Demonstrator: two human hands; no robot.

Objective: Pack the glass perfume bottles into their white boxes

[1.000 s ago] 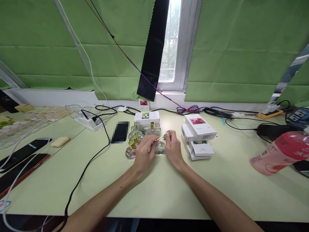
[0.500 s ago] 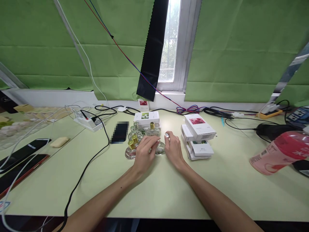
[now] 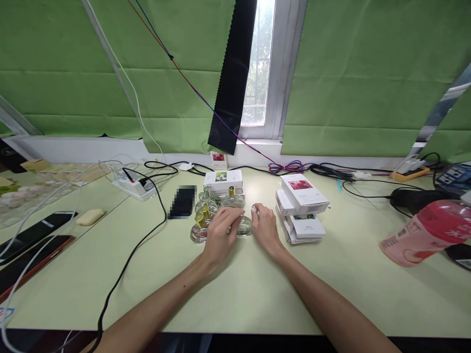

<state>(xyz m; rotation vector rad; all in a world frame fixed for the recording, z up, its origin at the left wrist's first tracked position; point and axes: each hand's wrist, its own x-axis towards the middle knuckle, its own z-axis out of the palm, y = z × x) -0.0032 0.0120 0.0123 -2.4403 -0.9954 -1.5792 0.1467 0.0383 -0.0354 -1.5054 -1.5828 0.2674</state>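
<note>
Glass perfume bottle (image 3: 245, 227) on the bench (image 3: 235, 299), nearer its far edge than its front | your left hand (image 3: 222, 229) curls over it, grip hidden | your right hand (image 3: 264, 225) pinches a small shiny piece (image 3: 254, 209) | best: brace the glass, turn gently.

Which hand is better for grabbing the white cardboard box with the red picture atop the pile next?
Probably the right hand: it's nearer that white cardboard box, though it pinches a small shiny thing. The left hand is farther away, near a clear glass bottle.
</note>
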